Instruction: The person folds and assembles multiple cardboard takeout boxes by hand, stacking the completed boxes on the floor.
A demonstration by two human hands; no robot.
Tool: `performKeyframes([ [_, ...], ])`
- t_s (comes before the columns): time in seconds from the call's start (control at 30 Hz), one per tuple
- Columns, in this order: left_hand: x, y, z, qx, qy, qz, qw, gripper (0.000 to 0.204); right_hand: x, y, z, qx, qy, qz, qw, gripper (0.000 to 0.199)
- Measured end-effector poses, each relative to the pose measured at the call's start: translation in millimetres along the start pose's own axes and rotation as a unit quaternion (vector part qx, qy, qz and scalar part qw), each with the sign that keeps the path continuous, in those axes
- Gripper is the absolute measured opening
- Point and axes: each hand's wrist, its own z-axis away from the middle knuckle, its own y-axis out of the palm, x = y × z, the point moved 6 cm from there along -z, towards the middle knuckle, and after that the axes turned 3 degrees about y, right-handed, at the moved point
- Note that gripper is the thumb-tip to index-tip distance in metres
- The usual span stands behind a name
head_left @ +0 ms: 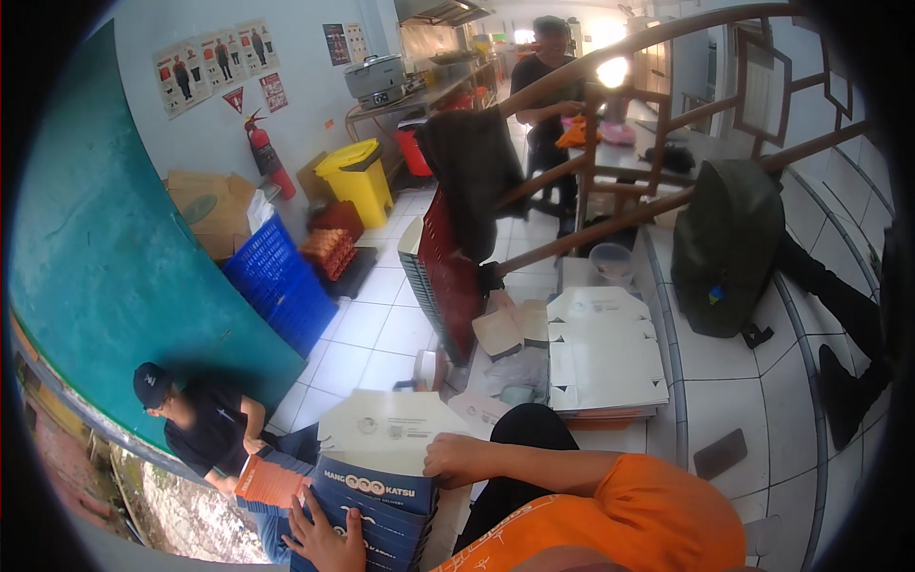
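In front of me stands a stack of dark blue folding food boxes (367, 510), nested together. A pale unfolded flap (391, 424) rises at the far side of the top box. My left hand (324, 536) lies against the near left of the stack with its fingers spread. At the far right corner, my right hand (457, 459) has its fingers curled over the edge of the top box. More flat white box blanks (605, 348) are piled beyond my right knee.
At left, a seated co-worker (205, 419) holds orange cartons (272, 480). A phone (721, 454) and a dark green backpack (729, 248) lie on the tiled steps at right. Beyond are a wooden railing (610, 205), blue crates (276, 281), a yellow bin (355, 181) and a standing person (548, 95).
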Motion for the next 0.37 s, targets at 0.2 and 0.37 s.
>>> performKeyframes([
  [0.2,1.3,0.4,-0.7,0.007,-0.002,-0.013,1.0,0.081,2.4,-0.8,2.1,-0.006,0.005,-0.006,1.0,0.021],
  [0.37,-3.0,-2.1,-0.4,0.036,-0.018,-0.022,0.999,0.081,-4.1,0.9,5.2,0.016,0.043,0.003,0.999,0.025],
])
